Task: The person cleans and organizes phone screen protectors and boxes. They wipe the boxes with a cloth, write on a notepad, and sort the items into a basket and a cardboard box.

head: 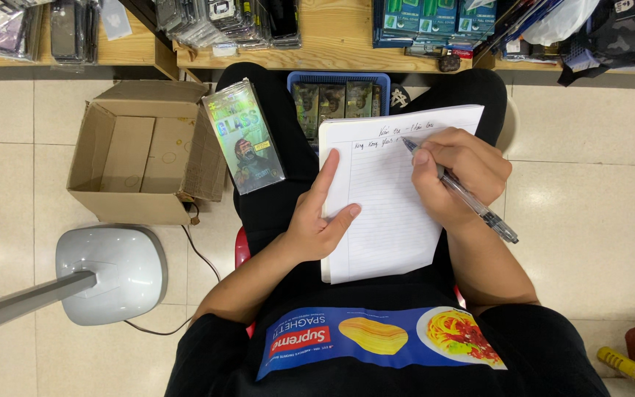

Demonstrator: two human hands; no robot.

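Note:
A lined notebook rests open on my lap, with a little handwriting at its top. My right hand grips a clear-barrelled pen, its tip touching the page near the top. My left hand lies on the notebook's left edge, fingers spread, holding nothing. A shiny flat packaged item rests on my left thigh beside that hand.
An empty cardboard box stands on the tiled floor at left. A grey fan base with a pole and cord sits below it. A blue basket of packets is between my knees. Wooden shelves hold packaged goods ahead.

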